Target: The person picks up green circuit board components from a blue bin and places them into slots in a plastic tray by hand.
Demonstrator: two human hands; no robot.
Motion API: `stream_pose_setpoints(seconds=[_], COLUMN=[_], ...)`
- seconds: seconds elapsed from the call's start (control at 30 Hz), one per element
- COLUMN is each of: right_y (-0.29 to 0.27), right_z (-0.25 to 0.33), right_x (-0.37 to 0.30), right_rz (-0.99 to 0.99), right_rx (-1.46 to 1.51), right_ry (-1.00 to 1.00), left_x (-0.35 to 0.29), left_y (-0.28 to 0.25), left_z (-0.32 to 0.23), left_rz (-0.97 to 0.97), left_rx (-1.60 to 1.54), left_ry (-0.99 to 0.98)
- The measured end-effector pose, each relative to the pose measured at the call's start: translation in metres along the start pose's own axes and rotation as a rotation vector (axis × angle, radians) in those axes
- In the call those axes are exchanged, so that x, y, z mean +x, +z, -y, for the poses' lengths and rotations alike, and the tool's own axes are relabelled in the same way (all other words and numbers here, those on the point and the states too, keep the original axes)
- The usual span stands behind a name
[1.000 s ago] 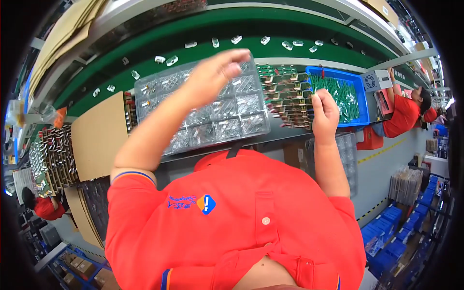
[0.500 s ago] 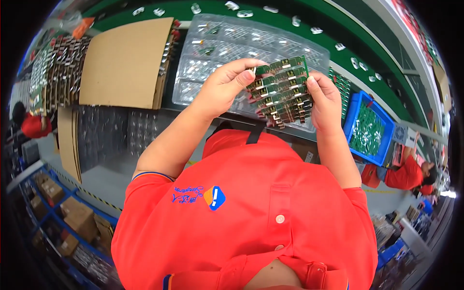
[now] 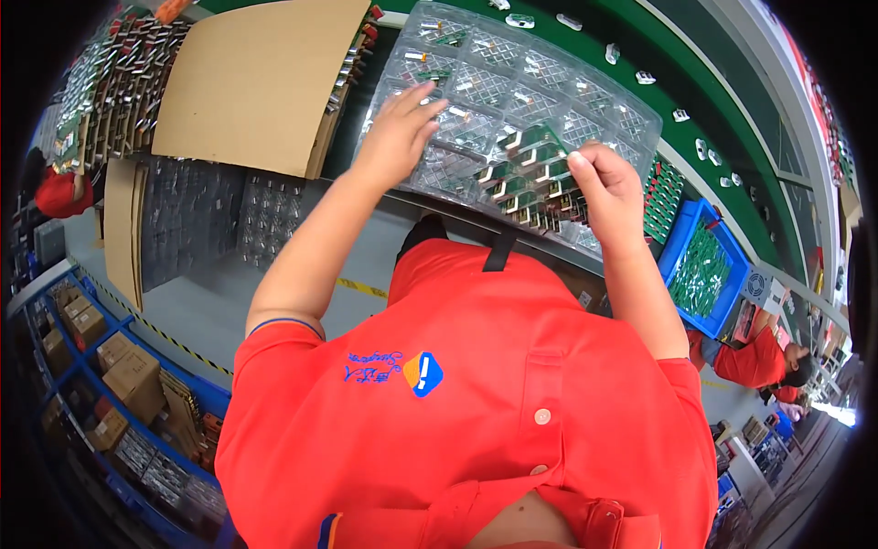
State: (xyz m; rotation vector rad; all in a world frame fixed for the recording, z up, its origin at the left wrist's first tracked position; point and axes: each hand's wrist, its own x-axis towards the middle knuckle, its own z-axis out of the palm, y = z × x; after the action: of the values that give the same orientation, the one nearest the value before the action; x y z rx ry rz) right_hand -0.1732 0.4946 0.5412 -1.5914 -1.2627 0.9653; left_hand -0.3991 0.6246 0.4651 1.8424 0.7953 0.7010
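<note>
My right hand pinches the right edge of a green circuit board panel with rows of small boards and pale metal parts. The panel is tilted and somewhat blurred above the tray. My left hand is off the panel, fingers spread, over the left side of a clear plastic tray with many compartments. A small green board lies in a compartment just past my left fingertips, and another board sits in the compartment beyond it.
A large cardboard sheet stands left of the tray beside stacked board panels. At right are a green board panel and a blue bin of green boards. White parts lie on the green belt. Another person works at far right.
My left hand has let go of the panel and moved left over the tray, its fingers opening. My right hand keeps the panel, which has tilted and dropped slightly lower.
</note>
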Motion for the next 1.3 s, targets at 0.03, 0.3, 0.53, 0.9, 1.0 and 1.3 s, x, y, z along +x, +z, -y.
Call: stream_pose_setpoints(seconds=[0.03,0.3,0.53,0.9,1.0,1.3], right_y=[0.001,0.005,-0.004,-0.03,-0.029,-0.018], right_z=[0.003,0.017,0.015,0.001,-0.003,-0.006], right_x=[0.0,0.003,0.0,-0.012,-0.012,-0.009], right_rz=[-0.001,0.013,0.116,-0.089,-0.153,-0.148], right_rx=[-0.019,0.018,0.343,0.129,0.181,0.234], right_ry=[-0.012,0.192,0.241,0.07,0.105,0.049], left_x=[-0.001,-0.002,-0.004,-0.069,-0.069,-0.039], left_y=[0.006,0.037,0.03,0.015,0.009,0.078], left_z=[-0.009,-0.081,-0.068,0.033,0.024,-0.092], left_rz=[0.034,0.189,0.226,0.018,-0.068,-0.053], left_rx=[-0.097,-0.722,-0.793,0.804,0.713,-0.524], left_ry=[0.004,-0.003,-0.057,0.093,0.136,-0.061])
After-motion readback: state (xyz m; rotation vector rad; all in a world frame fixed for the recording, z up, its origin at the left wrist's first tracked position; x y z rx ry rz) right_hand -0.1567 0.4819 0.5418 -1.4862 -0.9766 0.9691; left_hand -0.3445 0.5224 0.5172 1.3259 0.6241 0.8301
